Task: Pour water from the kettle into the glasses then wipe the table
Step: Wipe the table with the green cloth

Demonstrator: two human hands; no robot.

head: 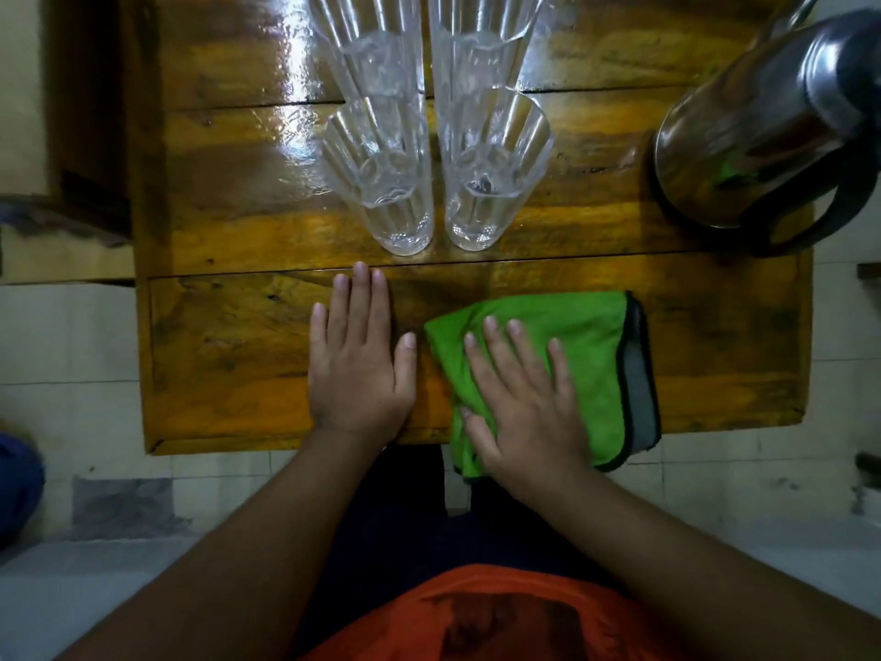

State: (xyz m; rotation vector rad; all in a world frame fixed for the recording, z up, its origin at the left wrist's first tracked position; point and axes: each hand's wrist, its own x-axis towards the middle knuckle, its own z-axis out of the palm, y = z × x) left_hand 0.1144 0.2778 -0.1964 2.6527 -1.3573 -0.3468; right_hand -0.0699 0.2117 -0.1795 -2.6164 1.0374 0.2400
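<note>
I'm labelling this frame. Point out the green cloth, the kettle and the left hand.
green cloth [584, 336]: head view, on bare green fabric beyond the fingers of the hand lying on it.
kettle [743, 136]: head view, on its shiny steel body.
left hand [357, 364]: head view, on the back of the hand.

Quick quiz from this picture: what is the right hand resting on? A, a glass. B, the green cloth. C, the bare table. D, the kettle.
B: the right hand lies flat with straight fingers on the green cloth, while the left hand rests on the bare table.
</note>
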